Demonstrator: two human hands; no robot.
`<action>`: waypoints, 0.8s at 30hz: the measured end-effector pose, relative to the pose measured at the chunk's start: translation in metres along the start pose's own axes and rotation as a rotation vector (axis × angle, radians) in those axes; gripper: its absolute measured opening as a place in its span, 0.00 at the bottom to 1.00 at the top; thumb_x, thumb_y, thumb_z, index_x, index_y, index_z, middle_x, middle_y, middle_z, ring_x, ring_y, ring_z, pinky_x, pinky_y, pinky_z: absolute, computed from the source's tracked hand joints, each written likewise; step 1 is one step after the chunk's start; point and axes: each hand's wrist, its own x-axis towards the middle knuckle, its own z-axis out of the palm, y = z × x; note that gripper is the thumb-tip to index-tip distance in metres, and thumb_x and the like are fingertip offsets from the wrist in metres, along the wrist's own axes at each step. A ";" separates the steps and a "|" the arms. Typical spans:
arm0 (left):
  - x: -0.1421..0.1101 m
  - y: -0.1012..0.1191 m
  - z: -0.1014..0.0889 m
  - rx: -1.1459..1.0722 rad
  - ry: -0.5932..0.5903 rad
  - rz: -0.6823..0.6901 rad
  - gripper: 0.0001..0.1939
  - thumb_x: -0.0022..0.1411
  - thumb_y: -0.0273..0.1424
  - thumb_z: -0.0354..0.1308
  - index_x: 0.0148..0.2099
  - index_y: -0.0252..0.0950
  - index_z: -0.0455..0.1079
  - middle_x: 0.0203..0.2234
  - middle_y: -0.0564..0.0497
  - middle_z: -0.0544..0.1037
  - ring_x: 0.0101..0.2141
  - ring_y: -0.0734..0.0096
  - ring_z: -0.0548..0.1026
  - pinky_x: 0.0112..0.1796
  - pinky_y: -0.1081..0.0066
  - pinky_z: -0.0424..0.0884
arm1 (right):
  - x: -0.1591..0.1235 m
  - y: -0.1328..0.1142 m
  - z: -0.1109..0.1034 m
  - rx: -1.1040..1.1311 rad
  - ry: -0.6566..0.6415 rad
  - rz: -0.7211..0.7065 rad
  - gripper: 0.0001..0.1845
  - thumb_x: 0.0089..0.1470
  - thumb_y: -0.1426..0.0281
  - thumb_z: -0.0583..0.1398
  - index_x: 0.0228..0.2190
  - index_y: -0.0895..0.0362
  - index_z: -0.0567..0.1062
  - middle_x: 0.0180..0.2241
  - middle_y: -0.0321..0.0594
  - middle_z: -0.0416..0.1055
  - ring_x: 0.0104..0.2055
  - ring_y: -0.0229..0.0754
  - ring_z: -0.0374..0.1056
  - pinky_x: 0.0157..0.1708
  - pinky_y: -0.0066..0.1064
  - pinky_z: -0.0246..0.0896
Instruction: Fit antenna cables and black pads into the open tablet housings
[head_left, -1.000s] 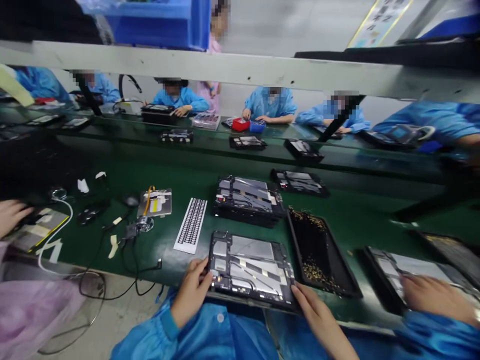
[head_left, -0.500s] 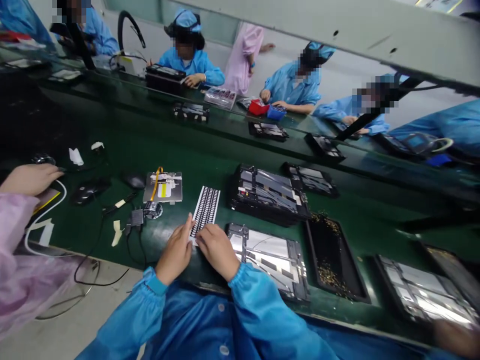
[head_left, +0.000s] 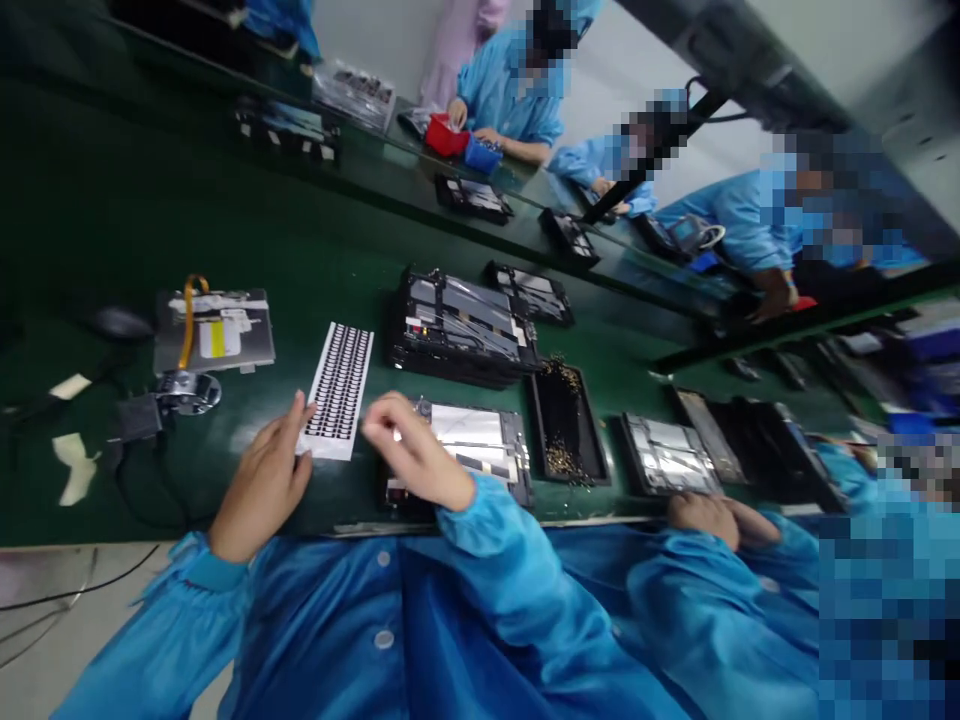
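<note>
My left hand [head_left: 262, 480] lies flat with its fingers stretched out, the fingertips pressing on the near left corner of a white sheet of small black stickers [head_left: 339, 385]. My right hand [head_left: 416, 455] hovers just right of that sheet, over the left edge of an opened tablet back [head_left: 480, 440]. Its fingers are pinched together, and what they hold is too small to make out. Both my sleeves are blue.
A stack of opened tablets [head_left: 457, 325] sits behind the near one. To the right are a black tray of small gold screws [head_left: 566, 425] and a co-worker's hands [head_left: 712, 518] by another tablet [head_left: 664, 455]. A metal plate with an orange flex cable [head_left: 214, 330] lies left. Workers sit across the belt.
My right hand has lifted off the sticker sheet and moved right over the tablet's edge, fingers pinched. My left hand stays on the sheet's corner. The view has swung right and tilted.
</note>
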 end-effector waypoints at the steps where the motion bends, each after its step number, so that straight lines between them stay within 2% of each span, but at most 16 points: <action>1: 0.000 0.006 -0.001 0.029 0.028 0.014 0.36 0.68 0.30 0.47 0.74 0.39 0.38 0.62 0.42 0.68 0.60 0.50 0.65 0.58 0.47 0.65 | -0.018 -0.001 -0.019 0.029 0.070 0.024 0.06 0.68 0.71 0.50 0.38 0.54 0.65 0.39 0.41 0.65 0.44 0.41 0.65 0.47 0.36 0.65; 3: 0.000 0.026 -0.002 0.071 0.126 0.018 0.30 0.68 0.30 0.49 0.70 0.40 0.52 0.63 0.41 0.66 0.61 0.48 0.64 0.59 0.46 0.64 | -0.059 0.000 -0.050 -0.019 0.119 0.084 0.05 0.67 0.72 0.51 0.39 0.53 0.66 0.43 0.44 0.64 0.49 0.44 0.64 0.51 0.40 0.63; 5: -0.003 0.055 0.003 0.049 0.209 0.042 0.22 0.67 0.30 0.53 0.63 0.39 0.63 0.60 0.42 0.68 0.60 0.50 0.66 0.59 0.49 0.63 | -0.098 0.006 -0.066 -0.110 0.087 0.156 0.05 0.66 0.74 0.52 0.40 0.53 0.66 0.47 0.46 0.63 0.53 0.46 0.63 0.53 0.42 0.62; 8: -0.008 0.098 0.024 -0.075 0.172 0.200 0.12 0.66 0.30 0.58 0.52 0.39 0.70 0.51 0.46 0.76 0.55 0.58 0.71 0.57 0.56 0.66 | -0.140 0.017 -0.062 -0.224 0.002 0.208 0.06 0.66 0.75 0.53 0.42 0.53 0.67 0.49 0.47 0.63 0.55 0.47 0.62 0.54 0.43 0.63; 11: -0.010 0.124 0.054 -0.124 0.097 0.312 0.08 0.66 0.31 0.59 0.47 0.38 0.71 0.46 0.47 0.78 0.52 0.60 0.72 0.55 0.58 0.66 | -0.156 0.024 -0.048 -0.305 -0.012 0.185 0.05 0.66 0.75 0.54 0.42 0.55 0.67 0.49 0.48 0.65 0.55 0.47 0.63 0.54 0.42 0.64; 14: -0.009 0.130 0.075 -0.100 0.053 0.344 0.07 0.65 0.31 0.59 0.45 0.36 0.70 0.43 0.47 0.78 0.49 0.60 0.73 0.51 0.60 0.67 | -0.158 0.027 -0.041 -0.367 0.008 0.156 0.04 0.66 0.75 0.54 0.41 0.55 0.67 0.48 0.48 0.67 0.53 0.46 0.64 0.52 0.41 0.65; 16: -0.007 0.128 0.082 -0.095 0.024 0.360 0.05 0.66 0.31 0.59 0.43 0.37 0.70 0.42 0.48 0.78 0.48 0.61 0.74 0.48 0.61 0.67 | -0.156 0.027 -0.040 -0.405 0.008 0.147 0.05 0.67 0.75 0.53 0.41 0.56 0.68 0.48 0.48 0.68 0.51 0.46 0.65 0.50 0.41 0.66; 24: -0.005 0.122 0.080 -0.148 -0.021 0.341 0.04 0.67 0.33 0.58 0.40 0.38 0.68 0.42 0.51 0.78 0.47 0.64 0.73 0.48 0.63 0.64 | -0.152 0.024 -0.038 -0.543 -0.034 0.147 0.05 0.68 0.72 0.54 0.40 0.56 0.70 0.48 0.45 0.71 0.46 0.46 0.65 0.46 0.39 0.61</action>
